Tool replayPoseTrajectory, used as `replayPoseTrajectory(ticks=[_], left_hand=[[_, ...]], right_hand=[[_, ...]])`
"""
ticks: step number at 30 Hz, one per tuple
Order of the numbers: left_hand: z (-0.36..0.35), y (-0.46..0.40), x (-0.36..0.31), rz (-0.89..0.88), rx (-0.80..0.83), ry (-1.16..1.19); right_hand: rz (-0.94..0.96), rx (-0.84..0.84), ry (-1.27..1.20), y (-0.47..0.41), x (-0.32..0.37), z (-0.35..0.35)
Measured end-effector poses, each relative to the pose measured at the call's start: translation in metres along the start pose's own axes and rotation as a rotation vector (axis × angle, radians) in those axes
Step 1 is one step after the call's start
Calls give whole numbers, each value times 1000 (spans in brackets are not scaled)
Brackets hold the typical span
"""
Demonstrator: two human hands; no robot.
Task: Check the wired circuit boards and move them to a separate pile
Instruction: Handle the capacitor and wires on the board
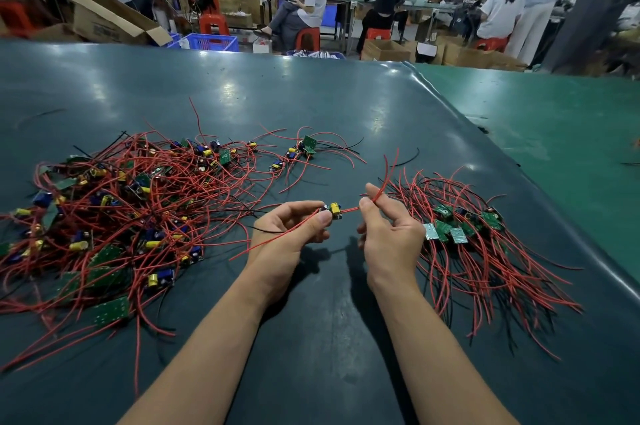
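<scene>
My left hand pinches a small circuit board with a yellow part, held above the table between both hands. My right hand pinches that board's red wire just to its right, and the wire's end rises up and away. Another red wire and a black one trail from the board across my left hand. A large tangled heap of wired boards lies on the left. On the right lies a smaller pile of boards, their wires fanned toward me.
The dark green table mat runs far ahead; a lighter green surface adjoins it at the right. A few loose boards lie behind the big heap. Beyond the table sit people, red stools, cardboard boxes and blue crates.
</scene>
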State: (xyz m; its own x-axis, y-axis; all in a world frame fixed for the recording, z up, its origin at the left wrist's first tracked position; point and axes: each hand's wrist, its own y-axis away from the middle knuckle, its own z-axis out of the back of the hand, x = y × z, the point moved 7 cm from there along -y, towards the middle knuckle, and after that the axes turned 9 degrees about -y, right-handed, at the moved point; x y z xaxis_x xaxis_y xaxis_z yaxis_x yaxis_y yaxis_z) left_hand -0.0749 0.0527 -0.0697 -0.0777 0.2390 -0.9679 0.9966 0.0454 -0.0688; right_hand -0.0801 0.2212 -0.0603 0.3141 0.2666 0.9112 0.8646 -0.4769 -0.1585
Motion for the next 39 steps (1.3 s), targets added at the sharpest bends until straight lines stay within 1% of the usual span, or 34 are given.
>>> replayPoseTrajectory(ticks=[2,4,7,9,11,13,15,19,22,24,27,31,33,35,38,39], left_hand=[[0,0,0,2,0,1],[1,0,0,9,-12,19],[4,-1,1,31,-40,54],[6,0,1,45,-50,73],[6,0,0,46,-46,80],[7,0,0,54,-54,134],[7,0,0,65,-59,189],[4,2,-1,70,-24,138],[1,3,-3,59,20,102],[1,3,-3,56,35,98],[1,3,-2,56,12,97],[4,2,0,95,-18,161],[4,1,-1,95,-17,172],[4,1,-1,100,-23,180],[1,3,-2,89,3,170],[0,3,-3,90,16,165]], right_hand=[[3,2,-5,1,0,0],[-55,-12,-50,0,-4,0],[-126,-83,-147,-5,-8,8],[-134,-151,-174,-9,-6,16],[-123,-161,-163,-11,-2,19],[-119,-111,-171,-10,0,15],[-164,-18,-205,-5,-1,7],[-249,186,-141,6,-5,-11],[-309,248,-172,8,-7,-15],[-334,273,-149,8,-9,-16],[-275,233,-90,4,-8,-12],[-182,46,-138,-11,1,8],[-154,-2,-164,-13,3,12],[-188,-13,-246,-12,1,10],[-352,-9,-478,-12,-7,4],[-364,-12,-504,-12,-7,3]])
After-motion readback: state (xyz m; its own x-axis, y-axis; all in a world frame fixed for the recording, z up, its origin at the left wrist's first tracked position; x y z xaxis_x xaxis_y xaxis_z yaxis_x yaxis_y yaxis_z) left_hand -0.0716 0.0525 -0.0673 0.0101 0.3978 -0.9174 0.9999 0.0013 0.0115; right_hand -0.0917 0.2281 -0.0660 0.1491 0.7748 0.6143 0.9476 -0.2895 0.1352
